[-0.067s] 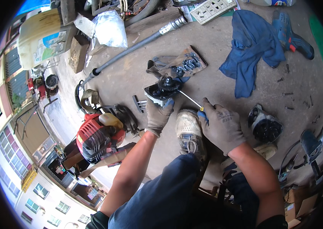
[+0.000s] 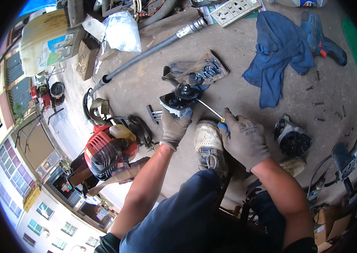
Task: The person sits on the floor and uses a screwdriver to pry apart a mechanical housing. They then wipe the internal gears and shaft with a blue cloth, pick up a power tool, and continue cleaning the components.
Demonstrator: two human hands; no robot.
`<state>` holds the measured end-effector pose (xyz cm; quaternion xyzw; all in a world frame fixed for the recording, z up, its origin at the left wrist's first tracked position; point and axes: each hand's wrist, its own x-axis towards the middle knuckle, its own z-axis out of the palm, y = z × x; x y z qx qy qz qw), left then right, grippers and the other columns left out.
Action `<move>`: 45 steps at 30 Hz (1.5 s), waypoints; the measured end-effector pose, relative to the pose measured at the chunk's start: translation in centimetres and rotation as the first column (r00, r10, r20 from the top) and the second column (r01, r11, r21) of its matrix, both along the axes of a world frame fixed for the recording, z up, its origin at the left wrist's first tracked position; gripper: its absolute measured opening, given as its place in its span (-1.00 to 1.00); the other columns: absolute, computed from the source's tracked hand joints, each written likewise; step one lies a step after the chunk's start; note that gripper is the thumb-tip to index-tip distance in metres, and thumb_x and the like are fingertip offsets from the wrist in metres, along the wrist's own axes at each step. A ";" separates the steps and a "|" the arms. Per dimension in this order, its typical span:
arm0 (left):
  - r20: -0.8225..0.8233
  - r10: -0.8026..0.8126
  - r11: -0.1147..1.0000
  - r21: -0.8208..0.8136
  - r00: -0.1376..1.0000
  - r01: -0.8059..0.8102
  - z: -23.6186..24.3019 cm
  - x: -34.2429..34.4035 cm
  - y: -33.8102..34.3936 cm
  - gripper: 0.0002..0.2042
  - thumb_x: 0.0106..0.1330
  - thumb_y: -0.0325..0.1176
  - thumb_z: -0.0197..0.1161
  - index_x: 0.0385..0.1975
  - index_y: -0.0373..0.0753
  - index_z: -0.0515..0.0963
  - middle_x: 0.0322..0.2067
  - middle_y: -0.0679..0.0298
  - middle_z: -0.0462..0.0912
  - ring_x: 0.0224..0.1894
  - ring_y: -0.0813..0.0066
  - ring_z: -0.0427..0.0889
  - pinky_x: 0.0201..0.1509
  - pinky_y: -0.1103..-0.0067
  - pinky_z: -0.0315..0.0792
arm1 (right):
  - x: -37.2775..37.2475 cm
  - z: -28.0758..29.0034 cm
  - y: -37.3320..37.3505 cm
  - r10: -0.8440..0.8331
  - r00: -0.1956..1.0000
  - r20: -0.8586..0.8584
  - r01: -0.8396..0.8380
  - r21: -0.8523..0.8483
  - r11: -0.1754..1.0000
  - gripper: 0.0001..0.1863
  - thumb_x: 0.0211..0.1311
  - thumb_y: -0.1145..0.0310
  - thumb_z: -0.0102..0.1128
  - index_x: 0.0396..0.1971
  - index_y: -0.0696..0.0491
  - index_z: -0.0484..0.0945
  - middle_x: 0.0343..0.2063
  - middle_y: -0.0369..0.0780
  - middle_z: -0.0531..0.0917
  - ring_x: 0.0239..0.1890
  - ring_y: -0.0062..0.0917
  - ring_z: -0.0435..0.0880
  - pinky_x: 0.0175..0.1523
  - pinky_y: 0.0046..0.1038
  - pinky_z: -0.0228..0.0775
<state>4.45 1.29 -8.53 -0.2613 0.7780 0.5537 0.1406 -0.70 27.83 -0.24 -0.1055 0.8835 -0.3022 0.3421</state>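
Note:
In a grey work glove, my left hand (image 2: 175, 128) grips the near side of a metal gear housing (image 2: 169, 103). Inside the housing sits a dark, greasy gear (image 2: 187, 93). My right hand (image 2: 247, 141), also gloved, is closed around a screwdriver (image 2: 211, 108), whose handle is mostly hidden in the palm. The screwdriver's shaft points up and left, and its tip meets the right edge of the gear. Just beyond the housing lies a brown piece of material smeared with black grease (image 2: 208, 69).
A second housing part (image 2: 293, 137) and several loose screws (image 2: 318, 103) lie on the right. Farther off are a blue cloth (image 2: 273, 55), a cordless drill (image 2: 322, 40) and a power strip (image 2: 235, 12). A red engine (image 2: 110, 147) stands left; my shoe (image 2: 209, 139) is between my hands.

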 end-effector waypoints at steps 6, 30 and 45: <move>-0.059 -0.072 0.997 -0.023 0.996 0.071 0.6 -0.7 -0.2 -0.39 0.27 -0.21 0.53 0.23 -0.29 0.41 -0.10 0.24 0.71 -0.21 0.54 0.65 -0.13 0.54 0.58 | 0.1 -0.7 0.2 -0.008 1.000 -0.012 0.007 -0.037 0.999 -0.48 0.31 0.22 0.30 0.22 0.11 0.58 -0.28 -0.02 0.75 -0.25 -0.15 0.79 -0.11 -0.16 0.63; 0.263 -0.052 0.361 0.904 0.963 -0.228 11.9 -3.1 4.7 0.12 0.18 0.72 -0.11 0.37 -0.29 0.41 -0.61 0.04 0.62 -0.79 0.31 0.49 -0.74 0.47 0.41 | -6.3 14.2 11.5 0.146 0.989 0.038 -0.133 -0.233 0.963 -0.51 0.26 0.31 0.37 0.15 0.20 0.63 -0.26 0.06 0.74 -0.26 -0.14 0.80 -0.08 -0.23 0.62; 0.518 0.075 -0.123 0.853 0.852 -0.508 11.0 -2.5 10.0 0.04 0.32 0.61 -0.11 0.34 -0.36 0.45 0.12 -0.12 0.65 0.03 -0.02 0.67 0.19 0.20 0.56 | -3.2 13.5 15.9 -0.007 0.987 0.160 0.070 -0.389 0.919 -0.51 0.30 0.31 0.37 0.20 0.16 0.63 -0.25 0.09 0.75 -0.22 -0.12 0.82 -0.04 -0.23 0.65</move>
